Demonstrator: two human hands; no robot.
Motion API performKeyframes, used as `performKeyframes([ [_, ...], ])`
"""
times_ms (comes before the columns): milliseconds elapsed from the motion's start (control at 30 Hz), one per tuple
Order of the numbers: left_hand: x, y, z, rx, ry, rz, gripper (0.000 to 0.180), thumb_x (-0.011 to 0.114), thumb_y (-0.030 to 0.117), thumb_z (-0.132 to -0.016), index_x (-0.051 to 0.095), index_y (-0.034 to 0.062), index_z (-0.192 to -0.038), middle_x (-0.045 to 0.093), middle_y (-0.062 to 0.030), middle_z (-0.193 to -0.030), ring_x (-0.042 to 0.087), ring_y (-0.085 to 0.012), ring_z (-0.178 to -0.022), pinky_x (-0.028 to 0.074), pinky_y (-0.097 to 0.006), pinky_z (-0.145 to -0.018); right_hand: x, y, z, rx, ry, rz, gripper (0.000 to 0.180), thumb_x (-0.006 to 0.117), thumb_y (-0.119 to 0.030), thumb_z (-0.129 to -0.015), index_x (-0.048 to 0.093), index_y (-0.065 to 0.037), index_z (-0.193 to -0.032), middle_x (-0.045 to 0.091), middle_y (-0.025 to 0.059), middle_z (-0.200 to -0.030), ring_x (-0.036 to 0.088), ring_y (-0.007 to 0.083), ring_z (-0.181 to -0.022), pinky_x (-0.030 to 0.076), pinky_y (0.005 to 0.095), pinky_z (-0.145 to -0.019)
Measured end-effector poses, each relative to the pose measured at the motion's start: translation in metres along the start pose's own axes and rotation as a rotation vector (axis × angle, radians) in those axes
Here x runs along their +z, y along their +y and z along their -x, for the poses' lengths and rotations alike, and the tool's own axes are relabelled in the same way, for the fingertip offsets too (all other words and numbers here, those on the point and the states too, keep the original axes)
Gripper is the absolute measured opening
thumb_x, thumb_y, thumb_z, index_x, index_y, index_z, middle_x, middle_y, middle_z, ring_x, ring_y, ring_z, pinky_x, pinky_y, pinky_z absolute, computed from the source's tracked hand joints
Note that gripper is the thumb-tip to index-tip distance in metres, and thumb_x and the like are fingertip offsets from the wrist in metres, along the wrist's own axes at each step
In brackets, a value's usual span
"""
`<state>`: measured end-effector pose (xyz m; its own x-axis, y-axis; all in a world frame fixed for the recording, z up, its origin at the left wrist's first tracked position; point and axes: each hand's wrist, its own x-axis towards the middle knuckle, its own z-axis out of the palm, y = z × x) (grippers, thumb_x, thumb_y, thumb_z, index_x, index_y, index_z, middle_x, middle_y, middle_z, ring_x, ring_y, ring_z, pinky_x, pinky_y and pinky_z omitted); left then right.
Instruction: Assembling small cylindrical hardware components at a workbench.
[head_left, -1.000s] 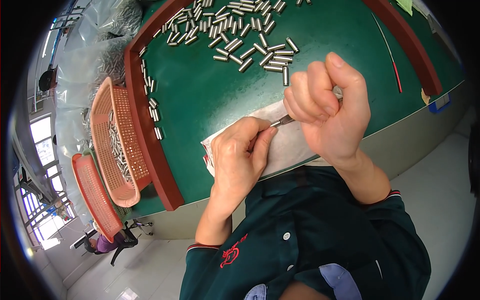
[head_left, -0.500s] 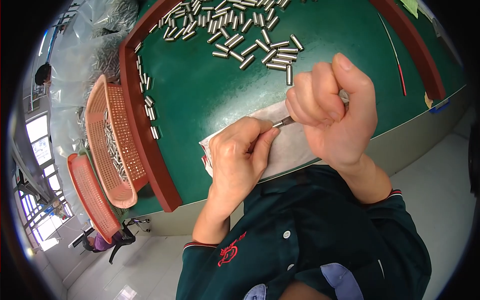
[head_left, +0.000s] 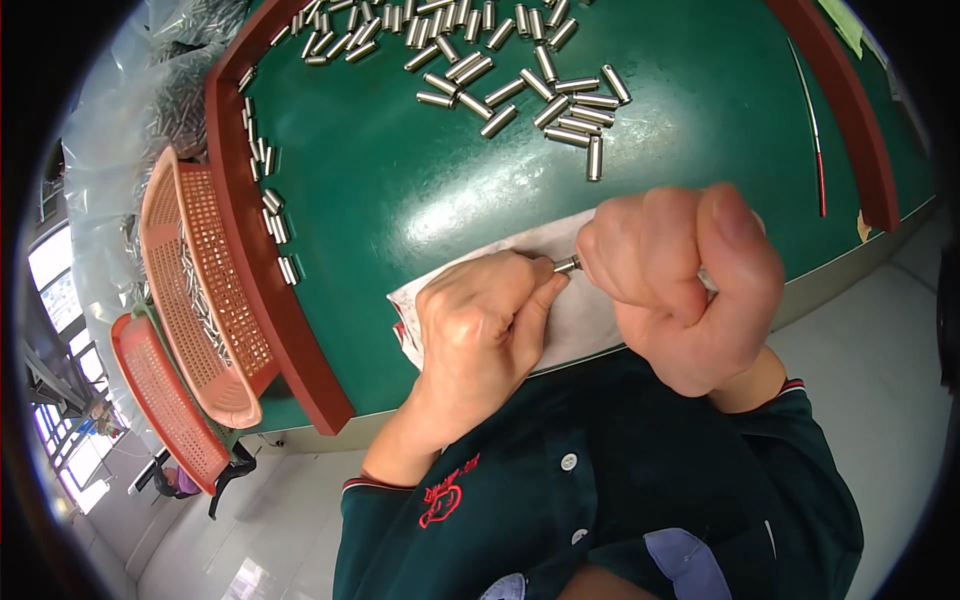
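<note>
My left hand (head_left: 478,325) is closed above a pale cloth, thumb and forefinger pinching a small shiny metal cylinder (head_left: 567,265), of which only the end shows. Just to its right, my right hand (head_left: 680,285) is curled in a fist, thumb up, round a slim tool. Most of that tool is hidden in the fist, so its kind cannot be made out; its end meets the metal cylinder. Beneath both hands the folded cloth (head_left: 590,318) lies along the near edge of the green table (head_left: 400,200).
Many loose metal cylinders (head_left: 465,70) lie at the far side; several line the left brown rail (head_left: 270,290). Outside it stand a pink basket (head_left: 225,270) with metal parts and a red basket (head_left: 170,400). A thin red-handled rod (head_left: 822,180) rests near the right rail (head_left: 865,130).
My right fist has come lower and a little right, and its knuckles have turned. The tool's dark end, visible before, is now mostly covered. The whole view has shifted slightly.
</note>
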<state>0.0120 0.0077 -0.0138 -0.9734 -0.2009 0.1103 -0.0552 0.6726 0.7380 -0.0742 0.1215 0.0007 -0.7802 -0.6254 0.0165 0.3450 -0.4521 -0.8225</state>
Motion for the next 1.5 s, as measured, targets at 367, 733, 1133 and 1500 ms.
performKeyframes([
  [367,0.004,0.004,0.000,-0.029,0.042,0.028,0.009,0.064,-0.001,-0.067,0.056,-0.0006,-0.065,0.048,-0.0115,-0.052,0.049,-0.0273,-0.047,0.039,-0.033,-0.045,0.008,0.008,0.001,-0.173,0.000,0.145,0.042,0.027,-0.021,-0.091,0.028,-0.010,-0.051,0.028,-0.0021,-0.046,0.022,0.0087,-0.042,0.021,0.0260,-0.045],
  [733,0.008,0.008,0.006,-0.057,0.091,-0.044,0.008,0.065,0.001,-0.069,0.058,-0.0014,-0.069,0.049,-0.0093,-0.051,0.043,-0.0159,-0.042,0.035,-0.027,-0.042,-0.009,-0.003,0.004,-0.227,0.101,-0.113,0.042,0.027,-0.024,-0.089,0.024,-0.013,-0.049,0.023,-0.0028,-0.043,0.015,0.0074,-0.041,0.016,0.0240,-0.040],
  [1133,-0.030,0.005,-0.010,-0.365,0.032,1.422,0.011,0.051,0.012,-0.082,0.049,0.0029,-0.088,0.046,-0.0074,-0.076,0.030,-0.0065,-0.053,0.023,-0.017,-0.044,-0.015,0.003,0.008,-0.262,0.097,-0.118,0.042,0.028,-0.020,-0.090,0.024,-0.011,-0.049,0.024,-0.0017,-0.042,0.017,0.0069,-0.040,0.017,0.0232,-0.038],
  [1500,-0.012,-0.011,-0.065,-0.133,0.191,-0.250,0.011,0.065,0.007,-0.068,0.059,-0.0013,-0.070,0.035,-0.0036,-0.045,0.033,-0.0122,-0.042,0.031,-0.029,-0.043,-0.015,0.002,0.007,-0.243,0.109,-0.206,0.041,0.030,-0.020,-0.089,0.025,-0.010,-0.050,0.026,-0.0015,-0.043,0.018,0.0064,-0.040,0.018,0.0230,-0.038],
])
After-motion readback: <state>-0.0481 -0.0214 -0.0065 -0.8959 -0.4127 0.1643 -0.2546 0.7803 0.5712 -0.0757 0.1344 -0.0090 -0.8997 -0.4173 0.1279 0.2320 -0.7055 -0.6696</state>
